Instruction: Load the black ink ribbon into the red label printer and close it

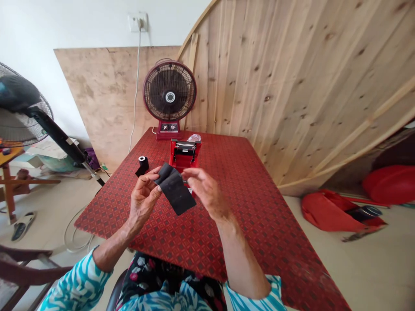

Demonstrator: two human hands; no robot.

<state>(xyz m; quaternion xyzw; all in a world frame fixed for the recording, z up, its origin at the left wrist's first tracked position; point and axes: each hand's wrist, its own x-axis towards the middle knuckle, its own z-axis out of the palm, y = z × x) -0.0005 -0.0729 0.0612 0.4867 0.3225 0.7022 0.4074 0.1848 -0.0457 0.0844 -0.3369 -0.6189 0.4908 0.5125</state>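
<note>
A flexible black strip of film or ribbon (175, 188) is held up in front of me over the table. My left hand (142, 201) pinches its upper left end between thumb and fingers. My right hand (205, 192) hangs beside it, fingertips at the strip's right edge; I cannot tell whether they grip it. Beyond the hands, a small black roll (143, 164) stands on the red table, with a short black tail trailing from it. Next to it sits an open red device with a metal roller (184, 151), its front partly hidden behind the strip.
The red patterned tablecloth (246, 207) covers the table. A dark red desk fan (169, 93) stands at its far end, and a standing fan (22, 108) is at the left. Wooden boards (292, 86) rise behind and right. A red bag (333, 211) lies on the floor.
</note>
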